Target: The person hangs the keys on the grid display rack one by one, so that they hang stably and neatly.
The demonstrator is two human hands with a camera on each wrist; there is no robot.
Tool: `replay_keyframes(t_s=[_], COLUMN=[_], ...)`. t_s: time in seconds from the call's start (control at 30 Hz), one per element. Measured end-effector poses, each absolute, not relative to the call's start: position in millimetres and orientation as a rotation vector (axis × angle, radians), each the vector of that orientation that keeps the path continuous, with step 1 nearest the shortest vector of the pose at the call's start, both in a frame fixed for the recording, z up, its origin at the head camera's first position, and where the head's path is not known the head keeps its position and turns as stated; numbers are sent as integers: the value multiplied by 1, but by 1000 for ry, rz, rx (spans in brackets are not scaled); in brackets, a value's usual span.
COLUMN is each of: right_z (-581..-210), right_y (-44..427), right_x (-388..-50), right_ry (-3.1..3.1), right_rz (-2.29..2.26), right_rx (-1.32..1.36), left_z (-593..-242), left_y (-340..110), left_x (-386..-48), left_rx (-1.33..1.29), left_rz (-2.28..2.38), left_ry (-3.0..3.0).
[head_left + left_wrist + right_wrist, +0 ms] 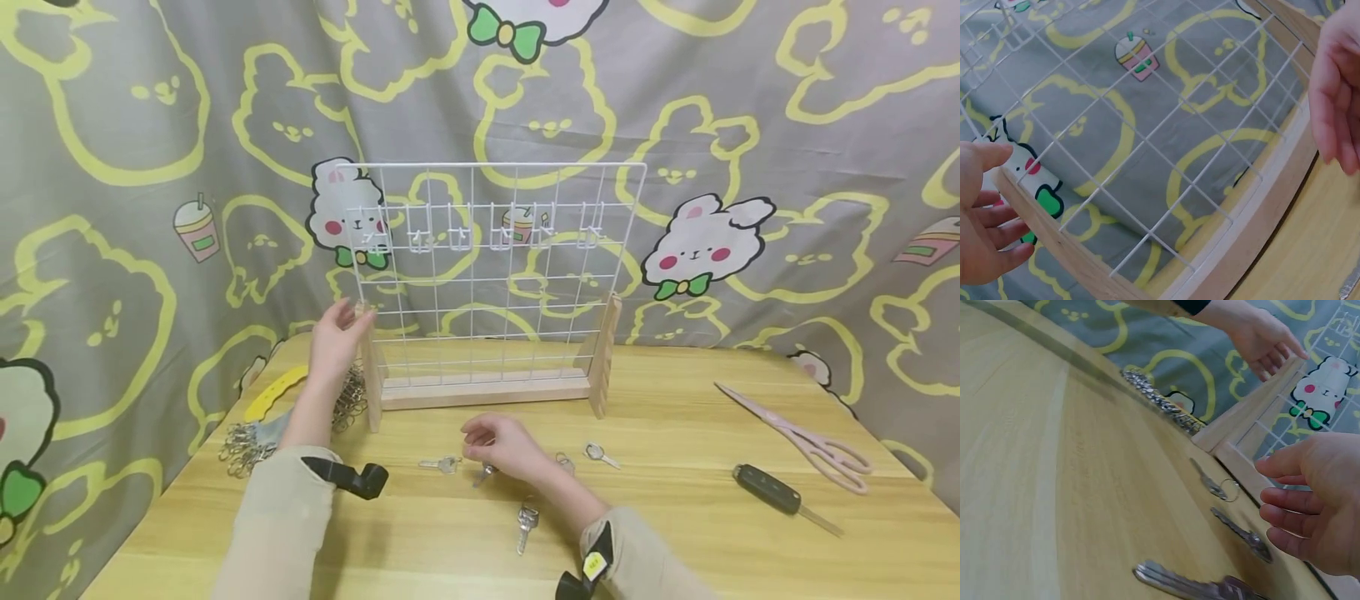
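Note:
A white wire grid rack (491,308) stands upright in a wooden base (487,389), with several small wire hooks (460,237) hung along its upper part. At the top of the rack's left wooden post (369,367) is my left hand (337,337); in the left wrist view its thumb reaches over the post top, its fingers loosely spread beside it. Whether they touch, I cannot tell. My right hand (504,446) hovers over the table before the base, fingers loosely bent, holding nothing. Around it lie several silver keys (527,521), one with a ring (1230,490) in the right wrist view.
Bunches of small metal pieces (243,450) lie at the table's left, near a yellow curved strip (276,392). At the right are pink-handled scissors (828,454) and a black car key (768,489). A patterned curtain (750,150) hangs behind the wooden table (660,533).

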State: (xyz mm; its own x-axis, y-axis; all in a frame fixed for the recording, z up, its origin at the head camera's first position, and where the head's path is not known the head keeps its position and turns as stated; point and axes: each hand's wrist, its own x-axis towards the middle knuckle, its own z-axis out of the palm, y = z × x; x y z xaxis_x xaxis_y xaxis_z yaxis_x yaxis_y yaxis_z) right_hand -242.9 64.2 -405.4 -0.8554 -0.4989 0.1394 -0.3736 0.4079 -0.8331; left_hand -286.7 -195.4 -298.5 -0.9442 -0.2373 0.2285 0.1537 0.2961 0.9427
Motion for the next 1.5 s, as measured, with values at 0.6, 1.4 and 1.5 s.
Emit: replay_keyframes(t_s=[0.6,1.4,1.5], right_z=[-412,-311,-296], right_y=[52,63,60], right_x=[-251,-281,-284], right_ry=[2637,2729,2783], right_rz=[-1157,-1099,-1084], right_rx=[-869,-1082,-1144], left_z=[-294,-294,-294], left_y=[-190,-194,-195], left_x=[-288,-289,-288], left_rx=[63,72,77], left_rz=[-1683,-1683,-1686], left_ry=[-2288,-2318,-2320])
